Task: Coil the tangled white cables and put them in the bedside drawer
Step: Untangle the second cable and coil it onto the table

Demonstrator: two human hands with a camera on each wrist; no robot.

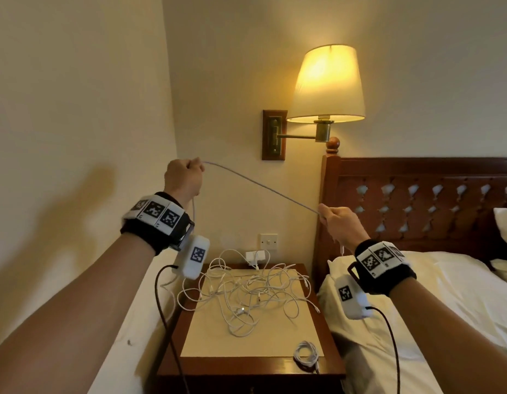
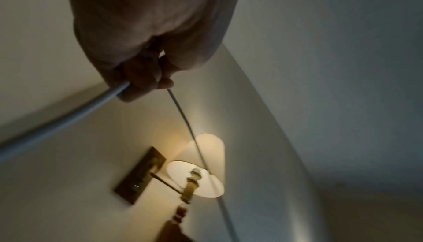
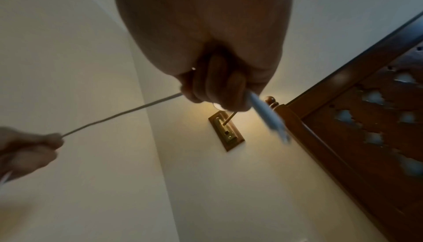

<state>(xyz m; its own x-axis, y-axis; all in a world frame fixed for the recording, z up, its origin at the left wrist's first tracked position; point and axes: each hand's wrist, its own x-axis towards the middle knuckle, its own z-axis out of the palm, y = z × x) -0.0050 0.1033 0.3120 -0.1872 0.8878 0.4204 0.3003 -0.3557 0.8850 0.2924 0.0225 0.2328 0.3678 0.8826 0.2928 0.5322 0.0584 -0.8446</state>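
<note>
A white cable runs taut between my two raised hands, above the bedside table. My left hand grips one part of it high near the wall corner; its fingers curl round the cable. Lower and to the right, my right hand grips it too, fingers closed on the cable, whose plug end sticks out blurred. A tangle of white cables lies on the bedside table. One coiled white cable lies at the table's front right corner. The drawer is hardly visible.
A lit wall lamp hangs above the table on a brass arm. A carved wooden headboard and a bed with white sheets stand to the right. A wall socket with a white charger sits behind the table. Another white bed edge lies left.
</note>
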